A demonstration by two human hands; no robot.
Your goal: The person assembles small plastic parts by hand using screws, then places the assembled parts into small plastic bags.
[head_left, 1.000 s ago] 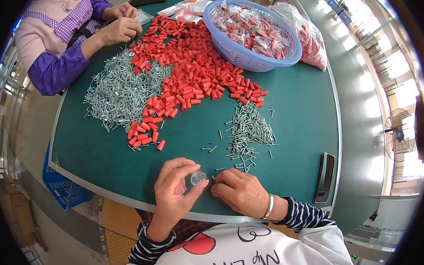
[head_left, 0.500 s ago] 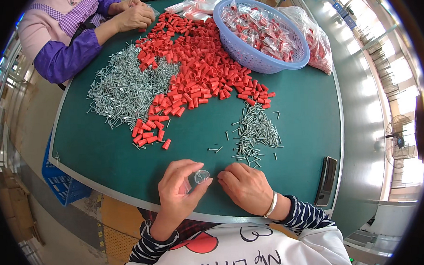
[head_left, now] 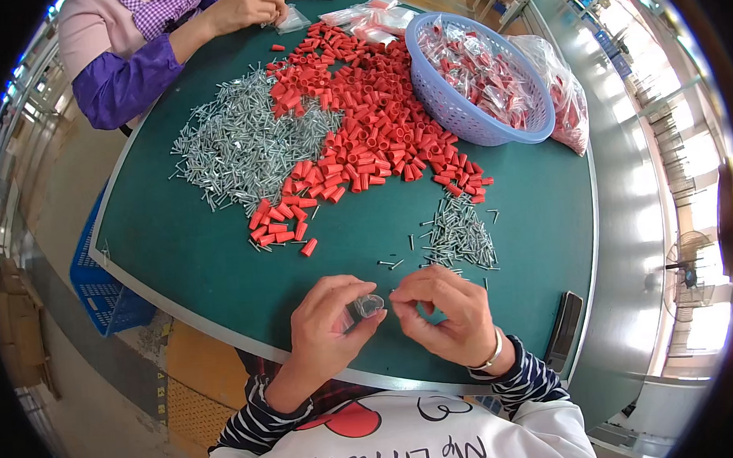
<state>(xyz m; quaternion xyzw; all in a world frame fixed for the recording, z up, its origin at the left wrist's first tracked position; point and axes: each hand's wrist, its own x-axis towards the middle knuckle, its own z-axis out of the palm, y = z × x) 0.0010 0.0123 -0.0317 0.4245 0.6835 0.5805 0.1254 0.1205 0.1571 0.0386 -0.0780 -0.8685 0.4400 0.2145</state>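
Note:
My left hand [head_left: 331, 323] is closed around a small clear plastic bag [head_left: 370, 305], whose rounded mouth is spread between thumb and forefinger. Just to the right, my right hand [head_left: 446, 313] pinches with thumb and forefinger. A small grey tip at those fingertips looks like a screw; most of it is hidden. Beyond my right hand lies a small pile of grey screws [head_left: 461, 232], with a few strays around it. Red tapered plastic plugs [head_left: 379, 140] make a large heap in the middle, against a bigger pile of silver screws [head_left: 246, 140] on the left.
A lilac perforated basket [head_left: 476, 128] full of filled bags stands at the far right, beside a large clear sack [head_left: 568, 113]. A phone [head_left: 565, 327] lies near the green table's [head_left: 174, 272] right edge. Across the table, a co-worker's hand [head_left: 250, 7] handles a small bag.
My right hand has lifted slightly and turned, its pinched fingertips now level with the bag's mouth. The left hand still holds the bag. The whole view has shifted a little.

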